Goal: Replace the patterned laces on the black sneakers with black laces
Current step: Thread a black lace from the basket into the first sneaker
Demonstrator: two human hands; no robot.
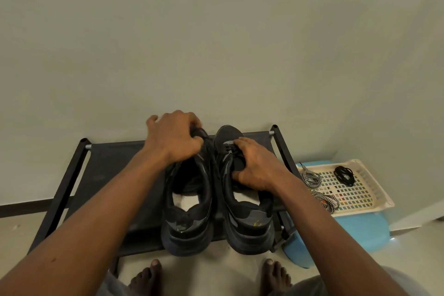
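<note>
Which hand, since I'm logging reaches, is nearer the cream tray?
Right. The right hand, on the right sneaker, is left of the tray; the left hand is farther left.

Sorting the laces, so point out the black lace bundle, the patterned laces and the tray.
black lace bundle point(344, 174): head view, middle of the coil.
patterned laces point(312, 179): head view, middle of the far bundle.
tray point(371, 182): head view, its right wall.

wearer | left hand point(175, 137), right hand point(254, 166): bare | left forearm point(96, 211), right forearm point(324, 223): bare to frame edge | left foot point(146, 279), right foot point(274, 276): bare, toes showing | legs: pale grey cloth point(389, 281), possibly shorts, mostly cut off
</note>
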